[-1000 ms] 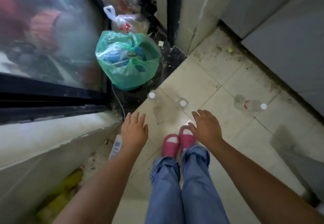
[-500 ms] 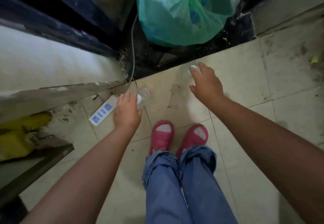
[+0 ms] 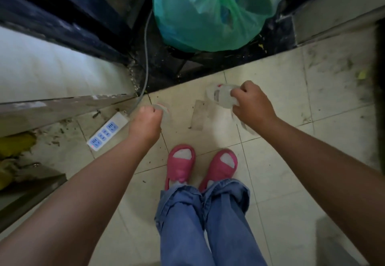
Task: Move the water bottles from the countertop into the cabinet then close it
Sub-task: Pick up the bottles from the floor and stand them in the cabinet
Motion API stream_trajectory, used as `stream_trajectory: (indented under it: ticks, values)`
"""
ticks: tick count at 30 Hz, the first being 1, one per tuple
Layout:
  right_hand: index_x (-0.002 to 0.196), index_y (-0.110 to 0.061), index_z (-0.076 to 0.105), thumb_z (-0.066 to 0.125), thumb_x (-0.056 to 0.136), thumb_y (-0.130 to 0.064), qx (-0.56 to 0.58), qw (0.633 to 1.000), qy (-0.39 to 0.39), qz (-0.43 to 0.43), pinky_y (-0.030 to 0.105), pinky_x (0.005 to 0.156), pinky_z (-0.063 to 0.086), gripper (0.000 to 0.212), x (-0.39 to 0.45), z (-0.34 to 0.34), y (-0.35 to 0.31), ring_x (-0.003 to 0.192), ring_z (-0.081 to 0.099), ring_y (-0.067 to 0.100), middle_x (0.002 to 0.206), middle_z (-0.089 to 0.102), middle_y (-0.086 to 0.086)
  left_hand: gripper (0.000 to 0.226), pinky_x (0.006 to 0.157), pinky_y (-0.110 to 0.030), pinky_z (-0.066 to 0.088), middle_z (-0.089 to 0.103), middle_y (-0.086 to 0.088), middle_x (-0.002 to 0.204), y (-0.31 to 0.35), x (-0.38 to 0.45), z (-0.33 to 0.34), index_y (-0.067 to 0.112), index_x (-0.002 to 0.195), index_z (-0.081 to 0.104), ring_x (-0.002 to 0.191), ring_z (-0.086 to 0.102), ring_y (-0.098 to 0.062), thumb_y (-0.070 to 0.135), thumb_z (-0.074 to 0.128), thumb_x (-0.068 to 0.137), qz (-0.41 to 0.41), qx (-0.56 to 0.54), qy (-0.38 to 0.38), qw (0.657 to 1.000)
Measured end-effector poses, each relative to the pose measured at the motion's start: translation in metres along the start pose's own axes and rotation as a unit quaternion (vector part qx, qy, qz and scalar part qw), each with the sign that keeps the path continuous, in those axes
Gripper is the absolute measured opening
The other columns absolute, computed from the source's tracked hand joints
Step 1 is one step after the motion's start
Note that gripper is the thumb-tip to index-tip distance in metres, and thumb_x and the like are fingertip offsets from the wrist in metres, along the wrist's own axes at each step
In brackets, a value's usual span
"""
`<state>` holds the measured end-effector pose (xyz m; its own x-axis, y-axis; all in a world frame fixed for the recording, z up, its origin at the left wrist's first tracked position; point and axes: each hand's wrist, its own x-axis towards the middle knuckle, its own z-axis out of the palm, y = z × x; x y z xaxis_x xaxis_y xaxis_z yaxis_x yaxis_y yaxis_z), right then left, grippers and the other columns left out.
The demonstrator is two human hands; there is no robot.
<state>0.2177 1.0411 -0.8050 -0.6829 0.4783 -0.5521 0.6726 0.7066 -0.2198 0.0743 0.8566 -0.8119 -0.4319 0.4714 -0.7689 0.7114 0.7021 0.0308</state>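
Observation:
Two clear plastic water bottles with red-and-white labels are low over the tiled floor. My left hand (image 3: 145, 123) is closed around the top of the left bottle (image 3: 165, 111), which it mostly hides. My right hand (image 3: 251, 104) grips the right bottle (image 3: 219, 97), which is tilted with its base pointing left. No cabinet interior or countertop top shows in this view.
A green plastic bag (image 3: 206, 13) full of rubbish sits just beyond the bottles on a dark sill. A white power strip (image 3: 107, 131) with its cable lies on the floor left of my left hand. My feet in pink slippers (image 3: 201, 166) stand below the hands. A pale ledge (image 3: 52, 78) runs along the left.
I have bent lower toward the floor. Both hands went from spread open above the bottles to closed on one bottle each, and the right bottle has tipped over in my grip.

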Motion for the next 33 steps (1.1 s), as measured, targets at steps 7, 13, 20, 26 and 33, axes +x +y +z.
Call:
stream_trajectory:
  ticks: [7, 13, 20, 26, 33]
  values:
    - [0.086, 0.009, 0.070, 0.074, 0.055, 0.017, 0.095, 0.989, 0.111, -0.010, 0.037, 0.048, 0.054, 0.033, -0.085, -0.063, 0.029, 0.068, 0.062, 0.043, 0.076, 0.061, 0.030, 0.032, 0.087, -0.034, 0.049, 0.051, -0.014, 0.121, 0.059, -0.055, -0.091, 0.005, 0.121, 0.053, 0.114, 0.047, -0.027, 0.011, 0.054, 0.090, 0.095, 0.112, -0.006, 0.989]
    - [0.078, 0.006, 0.071, 0.084, 0.044, 0.011, 0.135, 0.966, 0.194, 0.108, 0.033, 0.045, 0.055, 0.037, -0.179, -0.122, 0.044, 0.058, 0.064, 0.037, 0.070, 0.064, 0.027, 0.041, 0.090, -0.034, 0.048, 0.044, -0.012, 0.133, 0.137, -0.134, -0.168, 0.007, 0.132, 0.043, 0.125, 0.040, -0.028, 0.014, 0.050, 0.092, 0.237, 0.238, 0.035, 0.941]
    - [0.070, 0.004, 0.071, 0.079, 0.036, 0.018, 0.175, 0.899, 0.304, 0.262, 0.033, 0.030, 0.051, 0.038, -0.286, -0.142, 0.046, 0.056, 0.065, 0.039, 0.066, 0.064, 0.027, 0.036, 0.090, -0.040, 0.047, 0.041, -0.019, 0.136, 0.240, -0.213, -0.203, 0.001, 0.128, 0.047, 0.129, 0.035, -0.033, 0.007, 0.047, 0.092, 0.407, 0.343, 0.101, 0.841]
    - [0.062, 0.002, 0.070, 0.083, 0.029, 0.014, 0.192, 0.805, 0.381, 0.411, 0.024, 0.024, 0.046, 0.038, -0.401, -0.106, 0.026, 0.048, 0.063, 0.034, 0.059, 0.062, 0.022, 0.031, 0.085, -0.041, 0.048, 0.051, -0.023, 0.122, 0.309, -0.300, -0.161, -0.005, 0.116, 0.056, 0.118, 0.045, -0.037, 0.001, 0.056, 0.085, 0.530, 0.404, 0.110, 0.737]
    - [0.060, 0.003, 0.068, 0.083, 0.029, 0.013, 0.280, 0.661, 0.360, 0.595, 0.021, 0.027, 0.042, 0.036, -0.551, -0.016, -0.004, 0.049, 0.062, 0.035, 0.057, 0.059, 0.021, 0.027, 0.067, -0.029, 0.034, 0.052, -0.020, 0.116, 0.364, -0.427, -0.023, -0.002, 0.115, 0.054, 0.112, 0.046, -0.032, 0.007, 0.053, 0.090, 0.652, 0.498, 0.051, 0.569]
